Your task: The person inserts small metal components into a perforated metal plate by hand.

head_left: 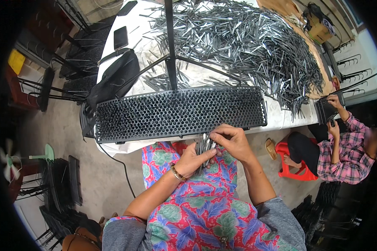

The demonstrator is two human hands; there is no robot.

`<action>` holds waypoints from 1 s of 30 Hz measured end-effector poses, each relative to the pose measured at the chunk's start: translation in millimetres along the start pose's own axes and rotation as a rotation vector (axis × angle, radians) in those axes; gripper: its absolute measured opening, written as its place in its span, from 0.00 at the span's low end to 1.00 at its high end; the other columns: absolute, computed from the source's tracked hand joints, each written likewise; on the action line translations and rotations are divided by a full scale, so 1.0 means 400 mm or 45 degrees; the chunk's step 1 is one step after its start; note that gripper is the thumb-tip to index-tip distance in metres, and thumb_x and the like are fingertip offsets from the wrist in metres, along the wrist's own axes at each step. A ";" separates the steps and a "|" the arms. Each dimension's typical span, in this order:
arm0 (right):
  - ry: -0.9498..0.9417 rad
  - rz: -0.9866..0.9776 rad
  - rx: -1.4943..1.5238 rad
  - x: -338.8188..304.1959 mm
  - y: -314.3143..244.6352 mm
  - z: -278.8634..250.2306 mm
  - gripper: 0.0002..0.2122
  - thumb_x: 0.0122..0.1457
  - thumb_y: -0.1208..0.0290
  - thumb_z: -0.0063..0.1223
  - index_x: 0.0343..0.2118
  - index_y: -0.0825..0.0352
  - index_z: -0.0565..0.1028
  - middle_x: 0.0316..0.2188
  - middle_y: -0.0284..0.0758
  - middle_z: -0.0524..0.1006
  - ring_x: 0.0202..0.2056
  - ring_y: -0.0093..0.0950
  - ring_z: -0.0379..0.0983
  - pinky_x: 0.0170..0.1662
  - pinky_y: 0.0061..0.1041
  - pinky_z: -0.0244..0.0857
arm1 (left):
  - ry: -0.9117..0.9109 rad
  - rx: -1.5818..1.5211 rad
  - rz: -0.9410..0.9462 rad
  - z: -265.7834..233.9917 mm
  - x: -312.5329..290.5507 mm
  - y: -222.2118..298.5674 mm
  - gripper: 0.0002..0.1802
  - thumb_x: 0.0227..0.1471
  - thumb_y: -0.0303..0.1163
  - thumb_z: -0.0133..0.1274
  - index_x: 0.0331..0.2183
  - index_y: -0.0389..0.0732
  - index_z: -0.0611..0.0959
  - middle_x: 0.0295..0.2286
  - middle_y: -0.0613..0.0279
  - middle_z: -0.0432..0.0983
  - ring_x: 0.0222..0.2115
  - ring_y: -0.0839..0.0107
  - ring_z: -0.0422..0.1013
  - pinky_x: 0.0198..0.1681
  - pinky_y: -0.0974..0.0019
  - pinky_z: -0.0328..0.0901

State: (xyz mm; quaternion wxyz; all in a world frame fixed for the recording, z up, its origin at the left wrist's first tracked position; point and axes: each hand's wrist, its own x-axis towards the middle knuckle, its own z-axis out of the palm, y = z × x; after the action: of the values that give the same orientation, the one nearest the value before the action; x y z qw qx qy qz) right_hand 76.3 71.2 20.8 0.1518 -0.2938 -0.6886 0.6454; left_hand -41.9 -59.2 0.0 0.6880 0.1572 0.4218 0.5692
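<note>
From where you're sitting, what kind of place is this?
Probably a small workshop: a huge heap of thin, dark strips covers much of the table, a black perforated panel is at its near edge, and another person in a plaid shirt sits nearby on a red plastic stool.

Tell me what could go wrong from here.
The left hand holds a loose bundle of thin strips, ends jutting out; some might slip onto the floral apron.

The black perforated panel sits at the front edge of the white-covered table, close to the hands; a bump could shift it.

The big pile of strips spreads near the table's right-hand edge, so a nudge might send some to the floor.
</note>
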 end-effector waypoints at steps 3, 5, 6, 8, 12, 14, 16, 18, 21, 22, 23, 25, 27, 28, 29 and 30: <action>0.069 -0.054 0.066 0.001 0.006 -0.010 0.07 0.55 0.74 0.54 0.32 0.73 0.78 0.27 0.32 0.75 0.26 0.17 0.68 0.28 0.17 0.61 | -0.021 0.011 -0.005 -0.003 0.002 -0.005 0.15 0.54 0.31 0.50 0.45 0.39 0.72 0.31 0.62 0.75 0.24 0.80 0.69 0.22 0.76 0.65; 0.165 -0.089 -0.066 0.007 0.002 -0.019 0.07 0.55 0.74 0.55 0.31 0.72 0.78 0.26 0.32 0.75 0.26 0.17 0.68 0.28 0.16 0.61 | -0.020 -0.012 -0.003 -0.007 0.005 -0.010 0.18 0.54 0.31 0.51 0.47 0.41 0.71 0.32 0.62 0.75 0.24 0.80 0.69 0.21 0.76 0.65; 0.163 -0.089 -0.065 0.007 -0.006 -0.020 0.07 0.55 0.74 0.55 0.31 0.72 0.78 0.26 0.32 0.75 0.26 0.17 0.68 0.28 0.16 0.61 | -0.004 -0.015 -0.014 -0.010 0.005 -0.011 0.18 0.54 0.31 0.50 0.47 0.40 0.71 0.32 0.61 0.75 0.24 0.80 0.69 0.21 0.76 0.65; 0.246 0.066 0.023 0.005 -0.032 -0.021 0.06 0.55 0.75 0.54 0.31 0.73 0.77 0.27 0.33 0.75 0.26 0.18 0.68 0.27 0.17 0.61 | 0.010 -0.017 -0.025 -0.016 0.008 -0.015 0.19 0.55 0.31 0.50 0.48 0.40 0.70 0.32 0.61 0.75 0.24 0.80 0.69 0.21 0.76 0.65; 0.470 -0.195 -0.149 0.024 -0.048 -0.049 0.05 0.54 0.76 0.53 0.32 0.73 0.77 0.28 0.35 0.76 0.27 0.19 0.69 0.28 0.18 0.63 | 0.055 0.003 -0.061 -0.021 0.010 -0.017 0.19 0.55 0.31 0.50 0.48 0.39 0.70 0.32 0.60 0.75 0.24 0.79 0.69 0.21 0.75 0.66; 0.536 -0.449 -0.407 0.040 -0.053 -0.054 0.05 0.53 0.77 0.54 0.32 0.73 0.77 0.29 0.37 0.76 0.27 0.22 0.71 0.29 0.19 0.65 | 0.075 0.013 -0.086 -0.020 0.010 -0.015 0.19 0.55 0.31 0.50 0.48 0.39 0.70 0.32 0.60 0.75 0.24 0.79 0.69 0.21 0.74 0.65; 0.539 -0.541 -0.502 0.053 -0.041 -0.060 0.05 0.53 0.78 0.54 0.32 0.73 0.77 0.30 0.38 0.76 0.28 0.24 0.72 0.31 0.20 0.66 | 0.075 0.020 -0.096 -0.018 0.008 -0.016 0.19 0.54 0.31 0.50 0.48 0.39 0.70 0.32 0.60 0.75 0.24 0.79 0.69 0.21 0.74 0.65; 0.555 -0.509 -0.532 0.058 -0.036 -0.059 0.05 0.52 0.78 0.54 0.32 0.73 0.77 0.29 0.39 0.76 0.29 0.26 0.73 0.31 0.21 0.66 | 0.077 0.008 -0.096 -0.018 0.008 -0.019 0.19 0.54 0.31 0.51 0.48 0.39 0.70 0.32 0.60 0.75 0.24 0.79 0.69 0.21 0.74 0.65; 0.613 -0.505 -0.489 0.061 -0.023 -0.056 0.06 0.52 0.79 0.55 0.32 0.73 0.77 0.29 0.39 0.76 0.27 0.26 0.73 0.30 0.20 0.66 | 0.079 -0.015 -0.104 -0.016 0.007 -0.020 0.19 0.54 0.30 0.51 0.48 0.39 0.70 0.32 0.60 0.75 0.24 0.79 0.69 0.21 0.75 0.65; 0.613 -0.505 -0.489 0.059 -0.027 -0.051 0.06 0.52 0.79 0.55 0.32 0.73 0.77 0.29 0.39 0.76 0.27 0.26 0.73 0.30 0.20 0.66 | 0.080 -0.026 -0.110 -0.016 0.007 -0.020 0.19 0.54 0.30 0.51 0.48 0.39 0.70 0.32 0.60 0.75 0.24 0.79 0.68 0.21 0.75 0.64; 0.614 -0.399 -0.398 0.056 -0.034 -0.043 0.06 0.52 0.78 0.55 0.32 0.73 0.77 0.28 0.39 0.76 0.25 0.25 0.73 0.28 0.20 0.66 | 0.079 -0.026 -0.110 -0.016 0.006 -0.020 0.19 0.54 0.30 0.51 0.48 0.39 0.70 0.32 0.60 0.75 0.24 0.79 0.68 0.21 0.75 0.64; 0.616 -0.294 -0.308 0.052 -0.035 -0.039 0.06 0.52 0.78 0.56 0.32 0.73 0.77 0.27 0.39 0.76 0.23 0.25 0.73 0.27 0.20 0.66 | 0.085 -0.034 -0.118 -0.017 0.006 -0.021 0.20 0.54 0.30 0.51 0.48 0.39 0.69 0.31 0.60 0.75 0.24 0.79 0.68 0.21 0.74 0.64; 0.647 -0.423 -0.471 0.052 -0.023 -0.040 0.06 0.52 0.78 0.56 0.32 0.73 0.77 0.26 0.38 0.77 0.21 0.24 0.73 0.24 0.20 0.65 | 0.086 -0.042 -0.120 -0.018 0.005 -0.022 0.20 0.54 0.30 0.51 0.48 0.40 0.70 0.31 0.60 0.75 0.24 0.79 0.68 0.21 0.74 0.64; 0.647 -0.424 -0.471 0.052 -0.022 -0.038 0.06 0.52 0.78 0.56 0.32 0.73 0.77 0.26 0.38 0.77 0.21 0.24 0.73 0.24 0.20 0.65 | 0.086 -0.049 -0.123 -0.018 0.005 -0.023 0.19 0.54 0.30 0.51 0.48 0.40 0.70 0.31 0.60 0.75 0.24 0.79 0.68 0.21 0.74 0.64; 0.676 -0.470 -0.514 0.052 -0.022 -0.035 0.06 0.51 0.78 0.56 0.32 0.72 0.77 0.25 0.38 0.77 0.21 0.24 0.73 0.24 0.20 0.65 | 0.084 -0.050 -0.122 -0.017 0.005 -0.023 0.19 0.54 0.30 0.51 0.48 0.40 0.70 0.31 0.60 0.75 0.24 0.79 0.68 0.21 0.74 0.64; 0.705 -0.517 -0.558 0.052 -0.023 -0.032 0.05 0.51 0.78 0.56 0.31 0.72 0.78 0.25 0.39 0.77 0.22 0.24 0.73 0.24 0.20 0.65 | 0.080 -0.052 -0.127 -0.017 0.006 -0.025 0.19 0.54 0.30 0.51 0.48 0.40 0.70 0.32 0.61 0.75 0.24 0.79 0.68 0.21 0.74 0.64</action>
State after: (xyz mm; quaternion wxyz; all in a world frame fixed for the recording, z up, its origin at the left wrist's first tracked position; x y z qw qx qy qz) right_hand 65.7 93.9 27.7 0.3896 -0.3400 -0.7868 0.3369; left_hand -40.8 -61.8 -11.9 0.7050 0.1041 0.4387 0.5475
